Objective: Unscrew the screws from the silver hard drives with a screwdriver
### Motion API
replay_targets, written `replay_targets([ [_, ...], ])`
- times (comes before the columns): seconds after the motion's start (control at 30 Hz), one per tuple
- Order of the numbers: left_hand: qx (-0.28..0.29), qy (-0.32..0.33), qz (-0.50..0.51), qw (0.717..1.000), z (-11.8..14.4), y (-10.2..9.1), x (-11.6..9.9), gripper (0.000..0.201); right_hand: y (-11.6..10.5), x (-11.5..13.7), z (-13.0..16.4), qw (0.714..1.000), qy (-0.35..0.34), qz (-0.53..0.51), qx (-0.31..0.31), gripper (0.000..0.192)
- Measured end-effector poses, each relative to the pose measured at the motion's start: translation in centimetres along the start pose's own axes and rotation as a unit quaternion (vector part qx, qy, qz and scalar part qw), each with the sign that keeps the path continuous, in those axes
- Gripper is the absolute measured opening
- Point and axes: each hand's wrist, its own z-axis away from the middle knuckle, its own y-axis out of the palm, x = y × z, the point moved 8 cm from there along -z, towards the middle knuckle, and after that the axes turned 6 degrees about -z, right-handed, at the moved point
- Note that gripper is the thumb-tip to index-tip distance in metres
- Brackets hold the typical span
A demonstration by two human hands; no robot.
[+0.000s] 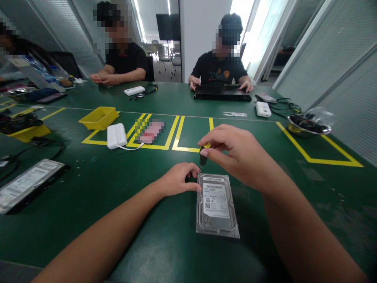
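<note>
Your forearms enter from the bottom edge, meeting over a hard drive (pixel 217 206) that lies flat, label up, on the green tabletop (pixel 118 196) just ahead of you. Your left hand (pixel 176 180) rests at the drive's far left corner, fingers (pixel 193 169) curled together and touching its edge. Your right hand (pixel 238 153) hovers above the same corner, fingers (pixel 209 143) pinching the yellow-and-black handle of a small screwdriver (pixel 203 156), held upright with its tip down at the drive.

Farther out, left: a white box with a cable (pixel 117 136) inside yellow floor-tape markings, a yellow tray (pixel 99 118) beyond it, another drive (pixel 28 182) near the left edge.

Far right: a metal bowl (pixel 309 125).

Across the tabletop: two seated people, one with hands on a black flat device (pixel 222 93).
</note>
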Motion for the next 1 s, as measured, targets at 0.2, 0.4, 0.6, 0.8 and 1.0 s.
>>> replay_targets([
  [0.2, 0.004, -0.017, 0.008, 1.000, 0.2, -0.1, 0.0, 0.046, -0.1, 0.3, -0.1, 0.999, -0.033, 0.019, -0.003, 0.013],
  [0.4, -0.020, -0.018, -0.035, 0.999, 0.5, -0.1, -0.9, 0.046, -0.3, -0.3, 0.1, 0.999, -0.043, 0.021, -0.009, 0.024],
  [0.6, -0.030, -0.025, -0.046, 0.998, 0.5, 0.2, -0.7, 0.047, 0.0, 0.1, 0.2, 0.998, -0.056, -0.005, 0.007, 0.022],
  [0.8, -0.030, -0.024, -0.052, 0.998, 0.5, 0.3, -0.5, 0.048, 0.1, 0.5, 0.1, 0.998, -0.056, 0.033, -0.009, 0.006],
  [1.0, -0.037, -0.055, -0.126, 0.990, 0.9, 0.6, -1.0, 0.065, -0.3, 0.0, 0.4, 0.999, -0.033, 0.001, -0.006, 0.012],
])
